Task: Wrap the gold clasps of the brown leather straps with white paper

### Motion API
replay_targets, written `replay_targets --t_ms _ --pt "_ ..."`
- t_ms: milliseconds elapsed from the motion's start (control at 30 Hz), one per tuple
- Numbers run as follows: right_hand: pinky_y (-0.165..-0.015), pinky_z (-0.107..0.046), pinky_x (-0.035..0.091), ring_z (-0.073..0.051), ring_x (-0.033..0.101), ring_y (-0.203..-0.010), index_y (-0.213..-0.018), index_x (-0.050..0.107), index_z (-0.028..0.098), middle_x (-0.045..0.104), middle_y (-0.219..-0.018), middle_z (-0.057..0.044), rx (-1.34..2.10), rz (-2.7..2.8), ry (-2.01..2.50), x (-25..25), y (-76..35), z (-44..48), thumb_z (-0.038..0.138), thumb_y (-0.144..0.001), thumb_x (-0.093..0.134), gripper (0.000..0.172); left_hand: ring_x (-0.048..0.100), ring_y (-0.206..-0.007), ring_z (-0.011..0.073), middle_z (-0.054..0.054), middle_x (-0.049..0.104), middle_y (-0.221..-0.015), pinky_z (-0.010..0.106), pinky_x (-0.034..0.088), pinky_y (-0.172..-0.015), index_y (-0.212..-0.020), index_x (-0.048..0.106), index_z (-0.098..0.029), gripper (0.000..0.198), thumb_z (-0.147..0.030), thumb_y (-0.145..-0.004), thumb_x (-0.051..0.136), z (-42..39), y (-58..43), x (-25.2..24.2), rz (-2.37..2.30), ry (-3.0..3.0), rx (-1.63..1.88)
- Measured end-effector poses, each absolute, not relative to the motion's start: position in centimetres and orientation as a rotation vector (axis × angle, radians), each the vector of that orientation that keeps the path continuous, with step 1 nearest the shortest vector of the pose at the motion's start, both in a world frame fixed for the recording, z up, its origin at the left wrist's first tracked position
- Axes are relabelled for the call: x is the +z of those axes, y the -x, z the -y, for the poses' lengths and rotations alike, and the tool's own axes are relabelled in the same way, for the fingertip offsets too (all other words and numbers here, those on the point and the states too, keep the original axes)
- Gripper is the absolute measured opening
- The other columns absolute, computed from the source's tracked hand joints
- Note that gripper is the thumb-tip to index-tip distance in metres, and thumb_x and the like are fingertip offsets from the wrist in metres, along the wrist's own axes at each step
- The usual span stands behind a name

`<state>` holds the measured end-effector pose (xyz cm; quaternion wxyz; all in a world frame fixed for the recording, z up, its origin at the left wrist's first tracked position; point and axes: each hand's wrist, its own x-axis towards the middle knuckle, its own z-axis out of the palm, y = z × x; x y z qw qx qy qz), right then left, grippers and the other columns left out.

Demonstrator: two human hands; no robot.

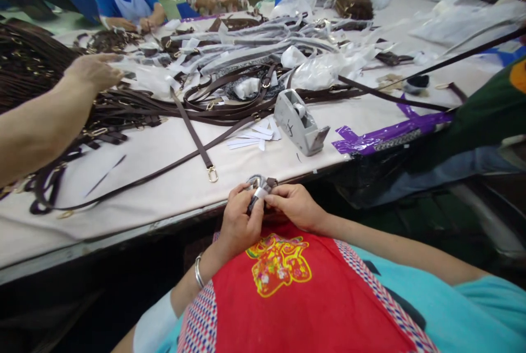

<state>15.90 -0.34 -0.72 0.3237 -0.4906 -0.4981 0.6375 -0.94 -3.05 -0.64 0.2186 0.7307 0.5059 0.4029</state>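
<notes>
Close to my body, just off the table's front edge, my left hand [241, 217] is closed around a small coiled strap [258, 182], dark with greyish wrapping. A white band [260, 193] goes around the coil. My right hand [299, 206] pinches at the band's right side, thumb and forefinger pressed together. Some of the coil is hidden by my fingers. Beyond my hands a grey tape dispenser [302, 125] stands on the table, beside a small pile of white paper strips [255, 138]. A dark brown strap with a metal clasp [192, 136] lies left of them.
Wrapped grey straps [242, 51] and plastic bags [329, 70] heap the middle of the table [164, 208]. Brown straps [30, 62] are piled left, where another person's arm [45, 117] reaches in. Purple tape [382, 135] covers the right edge. Co-workers sit across.
</notes>
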Motion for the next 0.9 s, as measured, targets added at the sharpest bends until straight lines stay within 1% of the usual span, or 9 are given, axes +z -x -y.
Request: replay_targets --t_ms 100,167,233,300,467,600,667,767,900 --pt "-0.057 -0.023 0.041 -0.012 0.053 -0.059 -0.065 0.071 0.016 0.064 -0.064 0.0 1.597 1.331 1.256 0.1 -15.8 0.2 0.039 -0.077 0.07 0.026 0.063 -0.101 0.023 0.008 0.07 -0.1 0.036 0.05 -0.093 -0.093 0.066 -0.017 0.022 -0.032 -0.095 0.05 3.3 0.9 0.4 -1.368 -1.71 1.063" --pt "-0.058 -0.023 0.043 -0.012 0.055 -0.06 -0.065 0.071 0.016 0.066 -0.065 -0.001 1.595 1.297 1.232 0.3 -15.7 0.3 0.037 -0.077 0.07 0.025 0.062 -0.083 0.018 0.005 0.068 -0.091 0.029 0.051 -0.077 -0.095 0.065 -0.016 0.026 -0.038 -0.095 0.05 3.5 0.8 0.6 -1.321 -1.475 1.019" --pt "-0.057 -0.023 0.042 -0.011 0.054 -0.057 -0.067 0.072 0.016 0.066 -0.065 -0.001 1.643 1.227 1.203 0.3 -15.6 0.3 0.038 -0.076 0.072 0.024 0.055 -0.067 0.0136 0.002 0.062 -0.076 0.025 0.047 -0.063 -0.093 0.064 -0.016 0.031 -0.043 -0.095 0.051 3.6 0.6 0.4 -1.283 -1.296 1.007" --pt "-0.053 -0.022 0.039 -0.01 0.051 -0.054 -0.07 0.073 0.016 0.066 -0.064 0.0 1.734 1.126 1.169 0.3 -15.4 0.2 0.04 -0.074 0.074 0.025 0.05 -0.062 0.0123 0.0 0.057 -0.07 0.024 0.044 -0.059 -0.09 0.063 -0.016 0.035 -0.048 -0.094 0.051 3.6 0.5 -0.1 -1.26 -1.179 1.029" --pt "-0.046 -0.021 0.034 -0.008 0.044 -0.046 -0.065 0.069 0.016 0.059 -0.054 0.001 1.879 0.996 1.148 0.4 -15.2 0.2 0.045 -0.068 0.077 0.031 0.047 -0.059 0.012 0.0 0.055 -0.066 0.025 0.043 -0.057 -0.089 0.064 -0.016 0.042 -0.056 -0.09 0.054 3.5 0.3 -0.7 -1.204 -1.011 1.059" --pt "-0.043 -0.021 0.028 -0.008 0.039 -0.043 -0.061 0.063 0.015 0.05 -0.047 0.003 1.883 1.002 1.208 0.1 -15.0 0.5 0.047 -0.067 0.077 0.036 0.039 -0.057 0.0097 -0.002 0.047 -0.065 0.022 0.036 -0.053 -0.093 0.064 -0.014 0.042 -0.056 -0.089 0.056 3.6 0.3 0.0 -1.184 -1.011 1.067" --pt "-0.042 -0.021 0.026 -0.007 0.036 -0.042 -0.062 0.06 0.015 0.046 -0.047 0.005 1.896 1.01 1.219 -0.5 -14.7 0.6 0.051 -0.069 0.076 0.039 0.041 -0.059 0.0102 -0.001 0.049 -0.067 0.022 0.038 -0.054 -0.095 0.065 -0.013 0.044 -0.055 -0.09 0.055 3.6 0.4 0.2 -1.216 -1.078 1.064" --pt "-0.042 -0.021 0.029 -0.007 0.036 -0.042 -0.066 0.06 0.016 0.044 -0.048 0.006 1.904 1.023 1.23 -1.9 -14.1 0.2 0.057 -0.071 0.073 0.043 0.052 -0.073 0.0157 0.005 0.06 -0.079 0.025 0.047 -0.067 -0.097 0.069 -0.014 0.046 -0.057 -0.09 0.053 3.6 0.3 -0.1 -1.33 -1.23 1.113" --pt "-0.047 -0.023 0.039 -0.012 0.049 -0.047 -0.068 0.065 0.015 0.053 -0.051 0.001 1.891 1.13 1.246 -3.7 -13.8 -0.8 0.06 -0.063 0.077 0.046 0.06 -0.091 0.0244 0.01 0.067 -0.096 0.029 0.051 -0.08 -0.106 0.073 -0.022 0.048 -0.062 -0.085 0.055 3.8 0.0 -0.5 -1.46 -1.25 1.171"
